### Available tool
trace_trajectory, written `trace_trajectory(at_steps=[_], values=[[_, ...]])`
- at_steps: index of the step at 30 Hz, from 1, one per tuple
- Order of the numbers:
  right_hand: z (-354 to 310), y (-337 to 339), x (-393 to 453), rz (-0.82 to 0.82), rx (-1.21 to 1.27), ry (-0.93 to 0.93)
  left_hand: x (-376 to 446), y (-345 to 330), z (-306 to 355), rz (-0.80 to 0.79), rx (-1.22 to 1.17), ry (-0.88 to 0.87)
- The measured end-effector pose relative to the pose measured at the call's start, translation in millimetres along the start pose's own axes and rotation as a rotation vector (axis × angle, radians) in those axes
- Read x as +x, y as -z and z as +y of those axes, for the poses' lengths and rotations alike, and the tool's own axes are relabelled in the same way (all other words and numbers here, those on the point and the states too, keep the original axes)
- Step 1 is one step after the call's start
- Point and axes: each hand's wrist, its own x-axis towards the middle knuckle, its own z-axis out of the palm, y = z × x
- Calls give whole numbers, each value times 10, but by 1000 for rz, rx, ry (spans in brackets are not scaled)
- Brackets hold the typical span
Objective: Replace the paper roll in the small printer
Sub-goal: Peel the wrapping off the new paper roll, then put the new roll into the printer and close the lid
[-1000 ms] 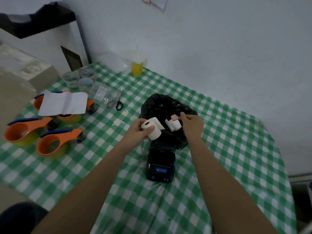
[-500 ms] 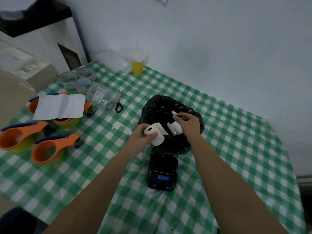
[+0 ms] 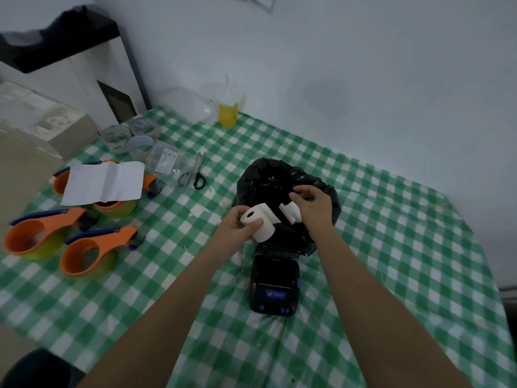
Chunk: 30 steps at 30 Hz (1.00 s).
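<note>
A small black printer [image 3: 274,284] with blue buttons lies on the green checked tablecloth, below my hands. My left hand [image 3: 237,228] grips a white paper roll [image 3: 261,223] just above the printer's far end. My right hand [image 3: 312,210] pinches a loose strip of white paper [image 3: 289,213] that has come off the roll, held over a black plastic bag [image 3: 275,180]. The bag stands open right behind the printer.
Three orange tape dispensers [image 3: 84,252] sit at the left, one under a white sheet [image 3: 105,182]. Scissors [image 3: 194,175], clear tape rolls [image 3: 128,138] and a yellow drink cup [image 3: 228,107] lie farther back. The wall is close behind the table.
My right hand has pulled the torn paper strip a little further from the roll, over the bag. The view has shifted slightly.
</note>
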Motion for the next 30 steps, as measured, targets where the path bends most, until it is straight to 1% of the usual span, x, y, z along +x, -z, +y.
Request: trace_trajectory(at_steps=[2,4,6,9,13,16,19,24,27,29,30], values=[[-78,67,-164,-80,105,12,-18,12,5,-29,-13,11],[-100,143,-379,-239,158,9,-43,10,16,-83,-26,17],[-52,216,-581,-391,156,-20,-76,-11,35,-136,-21,24],[40,277,-828,-476,145,-55,-128,-61,39,-168,-23,42],[122,300,-1079,-403,222,-32,-194,-194,35,-132,-22,97],[195,392,-1198,-422,217,3,-225,-235,38,-122,-26,138],[260,488,-1264,-435,110,108,-248,-238,87,-139,6,155],[203,472,-1269,-278,-140,317,-295,-283,135,-241,106,188],[185,491,-1219,-213,-339,510,-300,-266,139,-298,153,217],[203,516,-1176,-245,-429,588,-306,-251,150,-361,219,210],[208,513,-1164,-280,-442,593,-308,-249,151,-377,251,208]])
